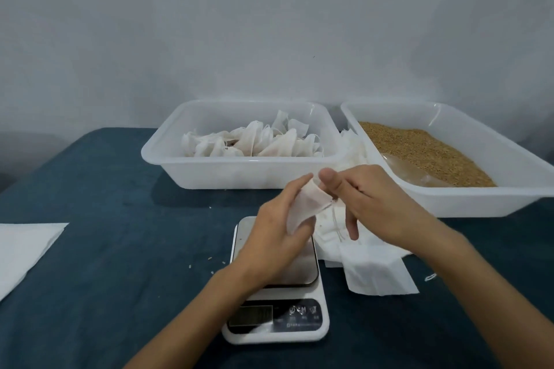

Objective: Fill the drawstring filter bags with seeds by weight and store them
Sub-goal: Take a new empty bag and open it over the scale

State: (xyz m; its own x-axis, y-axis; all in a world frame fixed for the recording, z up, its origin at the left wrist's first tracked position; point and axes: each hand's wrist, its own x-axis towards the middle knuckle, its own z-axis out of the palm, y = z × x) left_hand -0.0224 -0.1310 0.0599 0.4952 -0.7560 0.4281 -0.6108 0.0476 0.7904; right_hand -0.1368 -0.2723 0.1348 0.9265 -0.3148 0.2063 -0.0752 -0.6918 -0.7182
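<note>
Head view: left hand [271, 237] grips a small white mesh drawstring filter bag [304, 207] above the white digital kitchen scale [277, 302]; right hand [364, 198] pinches the bag's mouth, other fingers loosely spread. Bag looks empty, likely being opened for filling. To do it well: part the rim wide with both thumbs, keep the string clear, then scoop from the white plastic tray of tan seeds [419, 150] at right. Filled bags sit in the white plastic tray [168, 150] behind. Spare flat bags [371, 263] lie on the dark blue tabletop [105, 219].
</note>
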